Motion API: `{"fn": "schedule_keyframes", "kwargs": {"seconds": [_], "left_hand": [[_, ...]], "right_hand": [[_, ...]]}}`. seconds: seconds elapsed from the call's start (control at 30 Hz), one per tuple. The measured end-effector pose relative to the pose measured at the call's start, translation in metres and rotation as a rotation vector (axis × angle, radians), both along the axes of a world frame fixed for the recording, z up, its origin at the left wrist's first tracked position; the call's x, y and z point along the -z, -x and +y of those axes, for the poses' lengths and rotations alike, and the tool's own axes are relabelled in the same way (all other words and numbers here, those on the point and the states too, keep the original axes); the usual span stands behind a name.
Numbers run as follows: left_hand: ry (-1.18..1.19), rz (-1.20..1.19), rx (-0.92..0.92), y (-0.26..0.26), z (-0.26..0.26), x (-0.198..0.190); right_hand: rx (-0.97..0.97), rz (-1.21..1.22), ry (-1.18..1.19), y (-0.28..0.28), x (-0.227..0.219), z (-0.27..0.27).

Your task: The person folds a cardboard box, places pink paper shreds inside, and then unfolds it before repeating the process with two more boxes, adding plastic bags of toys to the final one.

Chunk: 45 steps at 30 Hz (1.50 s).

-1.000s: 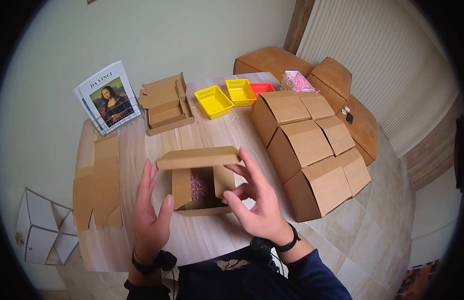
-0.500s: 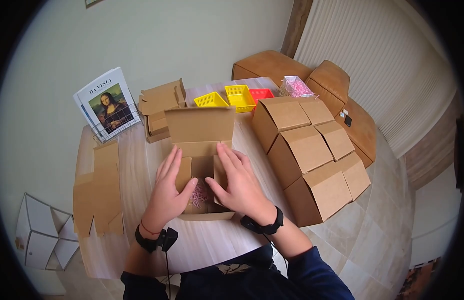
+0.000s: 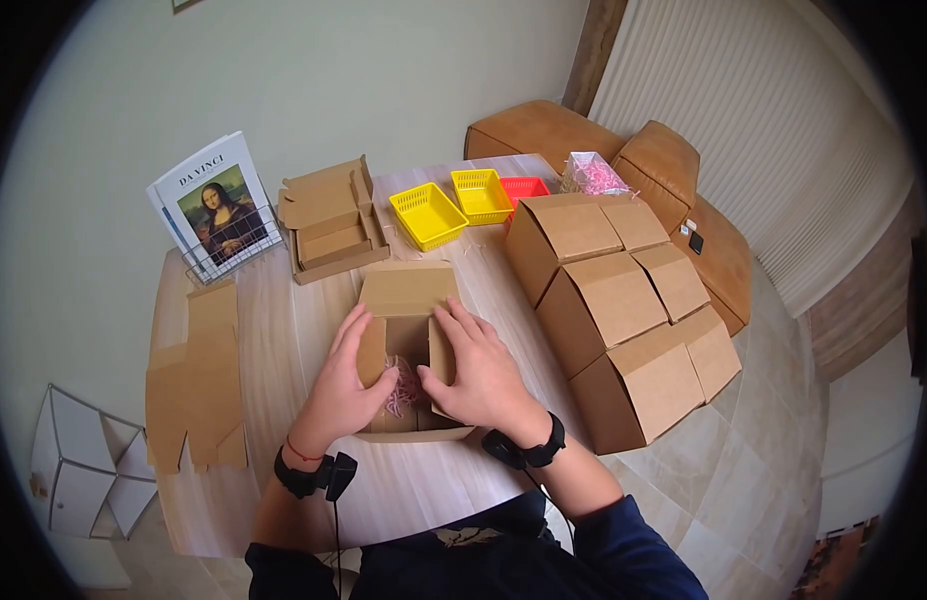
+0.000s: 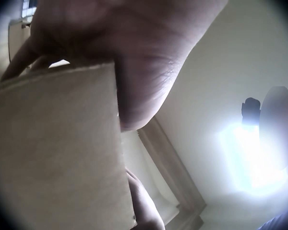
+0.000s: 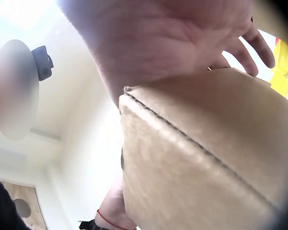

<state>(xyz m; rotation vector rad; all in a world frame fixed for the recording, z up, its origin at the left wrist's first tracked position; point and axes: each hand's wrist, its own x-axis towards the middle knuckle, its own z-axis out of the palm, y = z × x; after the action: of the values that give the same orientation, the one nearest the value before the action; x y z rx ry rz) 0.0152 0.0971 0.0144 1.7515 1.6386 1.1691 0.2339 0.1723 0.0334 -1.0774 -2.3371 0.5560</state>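
Observation:
An open cardboard box (image 3: 417,436) stands near the table's front edge, its lid (image 3: 409,290) folded back on the far side. Pink shredded paper (image 3: 401,388) lies inside. My left hand (image 3: 344,392) holds the left side flap (image 3: 372,350), thumb inside and fingers outside. On the opposite side my right hand (image 3: 484,380) holds the right flap (image 3: 441,350) the same way. Both wrist views show a palm close over the cardboard: the left hand (image 4: 120,43) above one box panel (image 4: 57,143), the right hand (image 5: 173,43) behind a box corner (image 5: 192,167).
Closed boxes (image 3: 614,290) stand in rows at the right. Behind are yellow baskets (image 3: 429,215), a red basket (image 3: 526,188), a paper-filled container (image 3: 596,175) and an open carton (image 3: 334,240). Flat cardboard (image 3: 209,380) and a magazine rack (image 3: 234,258) are at the left.
The lid has swung up from over the box, then tipped back away from me, uncovering the yellow baskets. Both hands have moved in to the side flaps.

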Motion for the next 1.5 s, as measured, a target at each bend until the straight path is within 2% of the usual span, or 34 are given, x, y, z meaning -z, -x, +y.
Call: {"fn": "schedule_keyframes", "kwargs": {"seconds": [0.07,0.17,0.3,0.33,0.43,0.53,0.63,0.73,0.8,0.9,0.93,1.03,1.07,1.37,1.47,1.5], "left_hand": [[-0.001,-0.107,0.012,0.000,-0.003,-0.001],[0.176,-0.572,0.072,-0.002,-0.020,-0.022],[0.109,-0.638,0.026,0.022,-0.038,-0.006],[0.111,-0.668,0.018,0.022,-0.043,-0.008],[0.114,-0.631,-0.024,0.024,-0.055,-0.004],[0.187,-0.591,-0.045,0.020,-0.066,0.000],[0.320,-0.358,-0.097,0.016,-0.069,0.002],[0.186,-0.289,-0.138,0.001,-0.069,0.003],[0.170,-0.280,-0.112,0.000,-0.068,0.010],[0.242,-0.402,-0.044,-0.004,-0.063,0.006],[0.286,-0.465,-0.017,-0.005,-0.062,0.003],[0.363,-0.327,-0.034,-0.009,-0.063,0.000],[0.356,-0.323,-0.045,-0.009,-0.064,0.001],[0.260,-0.372,-0.146,-0.015,-0.073,-0.005],[-0.082,0.628,-0.271,-0.005,-0.079,-0.036],[-0.070,0.677,-0.233,-0.006,-0.080,-0.055]], "right_hand": [[-0.007,0.037,0.029,-0.003,-0.001,0.000],[-0.030,0.141,0.089,-0.012,-0.003,0.000],[-0.068,0.378,0.272,-0.031,0.005,0.001],[-0.076,0.418,0.370,-0.036,-0.004,-0.003],[-0.067,0.655,0.594,-0.051,0.005,-0.005],[-0.068,0.620,0.542,-0.067,0.011,-0.005],[-0.036,0.623,0.602,-0.079,0.023,-0.005],[0.050,0.553,0.605,-0.083,0.028,-0.009],[0.179,0.421,0.558,-0.081,0.021,-0.018],[0.040,0.307,0.299,-0.084,0.041,-0.016],[0.053,0.358,0.309,-0.079,0.038,-0.021],[0.036,0.267,0.415,-0.071,0.043,-0.025],[0.063,0.366,0.534,-0.066,0.047,-0.028],[0.102,0.332,0.453,-0.057,0.038,-0.040],[0.130,0.303,0.381,-0.054,0.032,-0.050],[0.131,0.311,0.336,-0.053,0.036,-0.055]]}}
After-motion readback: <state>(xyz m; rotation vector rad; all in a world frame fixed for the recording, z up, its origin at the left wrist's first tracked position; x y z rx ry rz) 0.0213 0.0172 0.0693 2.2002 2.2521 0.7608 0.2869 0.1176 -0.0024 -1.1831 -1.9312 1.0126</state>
